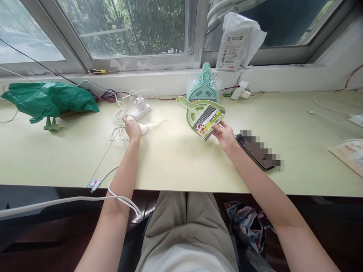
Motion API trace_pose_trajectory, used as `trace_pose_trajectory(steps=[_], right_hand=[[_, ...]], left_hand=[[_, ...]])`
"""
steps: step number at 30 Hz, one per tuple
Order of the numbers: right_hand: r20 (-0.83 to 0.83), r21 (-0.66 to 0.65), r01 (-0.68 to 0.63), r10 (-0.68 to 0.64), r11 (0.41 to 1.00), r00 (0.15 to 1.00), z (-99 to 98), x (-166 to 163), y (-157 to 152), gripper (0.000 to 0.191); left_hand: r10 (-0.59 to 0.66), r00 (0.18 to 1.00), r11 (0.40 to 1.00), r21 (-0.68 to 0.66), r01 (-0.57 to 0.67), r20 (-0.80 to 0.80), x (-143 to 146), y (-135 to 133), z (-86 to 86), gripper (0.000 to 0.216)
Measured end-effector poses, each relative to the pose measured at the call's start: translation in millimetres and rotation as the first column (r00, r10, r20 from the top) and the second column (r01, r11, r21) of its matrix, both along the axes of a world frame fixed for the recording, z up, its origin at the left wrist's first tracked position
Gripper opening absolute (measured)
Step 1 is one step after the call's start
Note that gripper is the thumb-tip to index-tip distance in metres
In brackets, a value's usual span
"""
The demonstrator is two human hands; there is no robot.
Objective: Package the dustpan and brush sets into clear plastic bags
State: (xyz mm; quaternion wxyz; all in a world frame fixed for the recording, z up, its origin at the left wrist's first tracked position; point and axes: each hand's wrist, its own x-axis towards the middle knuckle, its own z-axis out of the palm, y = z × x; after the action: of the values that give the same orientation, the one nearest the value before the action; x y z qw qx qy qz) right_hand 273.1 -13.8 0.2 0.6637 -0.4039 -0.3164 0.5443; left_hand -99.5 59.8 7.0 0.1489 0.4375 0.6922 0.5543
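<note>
My right hand point(226, 136) pinches the lower right edge of a light green mini dustpan and brush set point(195, 110), held tilted above the table with its handle to the upper left. A printed label point(210, 122) wraps across the grey bristles. On the left, my left hand point(132, 127) is closed at a small whitish object point(144, 129), which it largely hides; I cannot make out its kind. White cables lie bunched around that hand, just in front of a white power strip point(141, 110). Behind the held set, a stack of teal dustpans point(206, 85) leans upright against the wall in clear plastic.
A green plastic bag point(51, 100) lies at the far left. To the right of my right hand is a black phone point(256, 151), partly blurred out. A white wrapped package point(235, 43) and a yellow-black tool point(98, 71) rest on the windowsill. A loose cable point(70, 200) crosses my left forearm.
</note>
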Motion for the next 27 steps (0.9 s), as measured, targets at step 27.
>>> trace_pose_trajectory(steps=[27], right_hand=[[0.343, -0.270, -0.062, 0.156, 0.961, 0.926, -2.9, -16, -6, 0.030]], left_hand=[[-0.615, 0.659, 0.695, -0.098, 0.712, 0.432, 98, -40, -15.2, 0.033]])
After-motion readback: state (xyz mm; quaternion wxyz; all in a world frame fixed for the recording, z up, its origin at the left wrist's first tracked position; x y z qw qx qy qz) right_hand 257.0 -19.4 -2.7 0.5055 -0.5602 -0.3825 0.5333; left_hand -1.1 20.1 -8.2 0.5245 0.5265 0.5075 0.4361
